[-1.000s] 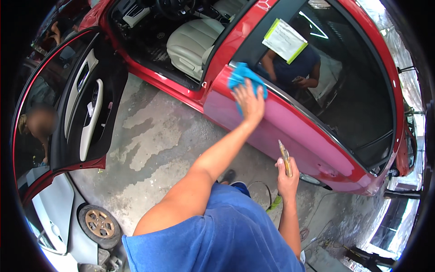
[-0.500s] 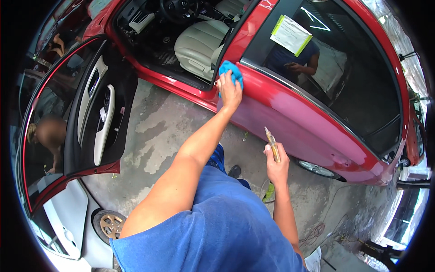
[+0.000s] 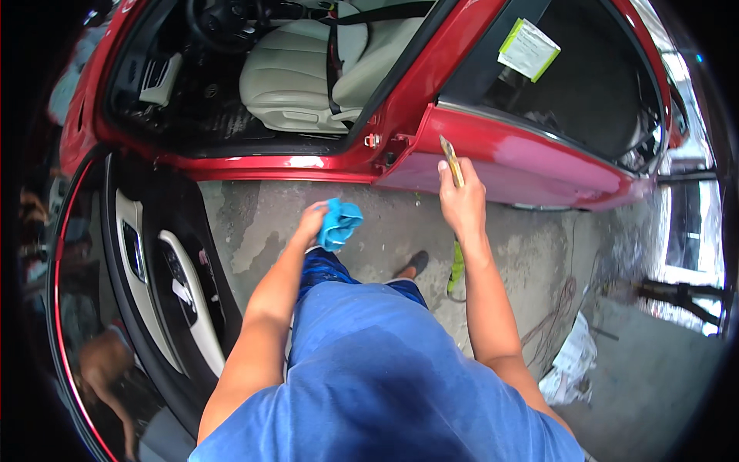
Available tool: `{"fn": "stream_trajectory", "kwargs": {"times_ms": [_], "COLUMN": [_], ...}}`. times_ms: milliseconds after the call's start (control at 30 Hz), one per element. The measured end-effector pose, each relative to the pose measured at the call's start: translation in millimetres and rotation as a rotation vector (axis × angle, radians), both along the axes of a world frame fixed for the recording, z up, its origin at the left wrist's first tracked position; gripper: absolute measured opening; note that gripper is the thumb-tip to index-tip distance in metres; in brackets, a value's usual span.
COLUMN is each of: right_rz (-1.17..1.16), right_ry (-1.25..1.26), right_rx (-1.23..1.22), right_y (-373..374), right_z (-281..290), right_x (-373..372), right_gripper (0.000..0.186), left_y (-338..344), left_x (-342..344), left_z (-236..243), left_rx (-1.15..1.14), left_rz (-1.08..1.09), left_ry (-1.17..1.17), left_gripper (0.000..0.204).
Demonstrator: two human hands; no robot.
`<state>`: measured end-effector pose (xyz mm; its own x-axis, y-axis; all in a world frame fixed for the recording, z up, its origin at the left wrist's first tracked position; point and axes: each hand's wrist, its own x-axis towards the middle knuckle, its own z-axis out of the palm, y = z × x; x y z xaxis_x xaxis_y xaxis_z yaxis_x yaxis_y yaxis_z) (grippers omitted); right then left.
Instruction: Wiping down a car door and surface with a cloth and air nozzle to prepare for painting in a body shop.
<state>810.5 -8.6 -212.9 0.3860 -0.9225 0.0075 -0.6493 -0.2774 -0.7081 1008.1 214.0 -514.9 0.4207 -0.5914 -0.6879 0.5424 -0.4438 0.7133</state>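
Observation:
My left hand (image 3: 310, 224) grips a crumpled blue cloth (image 3: 339, 224) in front of my body, away from the car. Closed fingers of my right hand (image 3: 464, 202) hold a slim tool (image 3: 456, 163) with a yellowish handle and a pointed, metal-looking tip; its exact kind is unclear. The tip points up toward the front edge of the red car's rear door (image 3: 493, 138), and I cannot tell whether it touches. Dull pinkish patches cover the lower part of that door, with glossy red above. A paper with yellow-green tape (image 3: 530, 50) is stuck on its window.
The front door (image 3: 146, 254) hangs wide open on my left, showing a pale armrest. Through the doorway are a beige seat (image 3: 296, 73) and a steering wheel (image 3: 227, 19). Crumpled paper (image 3: 571, 362) and thin cables lie on the concrete floor (image 3: 262, 212) at right.
My left hand has drawn the blue cloth back from the rear door's front edge toward my body. My right hand has brought the tool up nearer that edge. The view has shifted.

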Motion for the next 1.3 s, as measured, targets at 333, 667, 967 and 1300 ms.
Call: {"fn": "stream_trajectory", "kwargs": {"times_ms": [333,667,967,1300], "right_rz": [-0.099,-0.054,-0.035,-0.333], "right_ry": [0.186,0.239,0.233,-0.065], "right_rx": [0.081,0.121,0.179,0.052], "right_y": [54,73,82,67], "right_z": [-127,-194,-246,-195], "right_x": [23,26,11,-62], "right_gripper": [0.028,0.026,0.027,0.025], "left_y": [168,177,177,77], "left_x": [52,49,-8,-59], "left_z": [37,29,25,35], "left_rx": [0.043,0.181,0.129,-0.039], "left_rz": [0.311,0.251,0.296,0.033], "left_ry": [0.519,0.222,0.322,0.242], "left_gripper": [0.058,0.025,0.033,0.033]}}
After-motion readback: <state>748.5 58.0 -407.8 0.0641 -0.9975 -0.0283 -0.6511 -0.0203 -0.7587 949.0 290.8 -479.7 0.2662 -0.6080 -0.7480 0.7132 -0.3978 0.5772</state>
